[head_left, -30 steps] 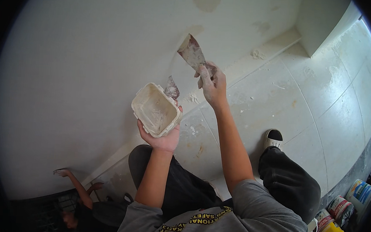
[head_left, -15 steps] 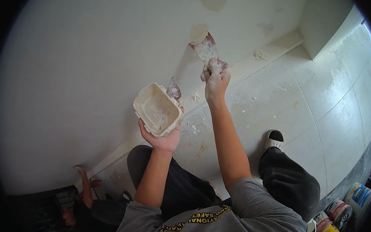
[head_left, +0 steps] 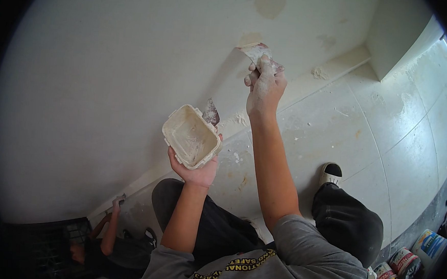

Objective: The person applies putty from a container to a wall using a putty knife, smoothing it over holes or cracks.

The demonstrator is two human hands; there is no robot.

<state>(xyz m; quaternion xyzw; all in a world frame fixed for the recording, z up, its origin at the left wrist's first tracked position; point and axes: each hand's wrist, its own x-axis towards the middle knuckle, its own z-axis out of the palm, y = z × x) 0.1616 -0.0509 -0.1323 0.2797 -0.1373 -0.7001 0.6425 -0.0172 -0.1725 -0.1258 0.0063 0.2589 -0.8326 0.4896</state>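
Note:
My left hand (head_left: 199,174) supports a cream plastic tub (head_left: 174,128) from below, its fingers wrapped round the side. White residue coats the inside of the tub. A second, smeared putty knife (head_left: 211,113) juts up beside the tub's far right corner; its handle is mostly hidden behind the tub and fingers. Further forward, my right hand (head_left: 266,89) grips a putty knife (head_left: 256,50) caked with white filler. Its blade edge meets the white wall (head_left: 108,91) at a damp beige patch (head_left: 251,38). White powder covers the right fingers.
Dried filler lumps (head_left: 319,73) lie along the skirting ledge. Pale floor tiles (head_left: 358,117) carry white spots. Paint buckets (head_left: 406,263) stand at the lower right. Another person's arm (head_left: 110,237) reaches toward the wall at lower left, beside a dark crate-like grid (head_left: 48,246).
My right hand has turned and shifted slightly right, its blade now lying flatter against the patch. The tub has dropped slightly in view. The other person's arm has moved right.

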